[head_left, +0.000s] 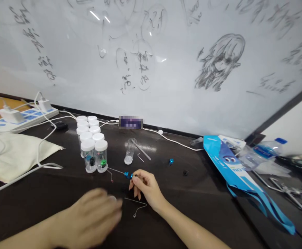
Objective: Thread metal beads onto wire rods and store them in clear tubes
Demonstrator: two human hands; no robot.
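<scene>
My right hand (147,186) pinches a small shiny blue metal piece (127,175) between thumb and fingertips. From that piece a thin wire (116,170) runs left toward the jars. My left hand (91,216) is smeared by motion at the lower left, so its grip is hidden. By its fingertips shows a pale round thing (112,198), too blurred to name. Between the hands lies a bent thin wire (140,203) with a small ball at one end. Another bent wire with a red tip (112,178) lies near the jars.
Several clear jars with white lids (101,146) stand in two rows at left. A clear tube (130,152) and a hex key (140,157) lie mid-table. Rightward are a blue part (171,161), a black part (185,173) and a blue bag (226,169). A whiteboard (166,103) rises behind.
</scene>
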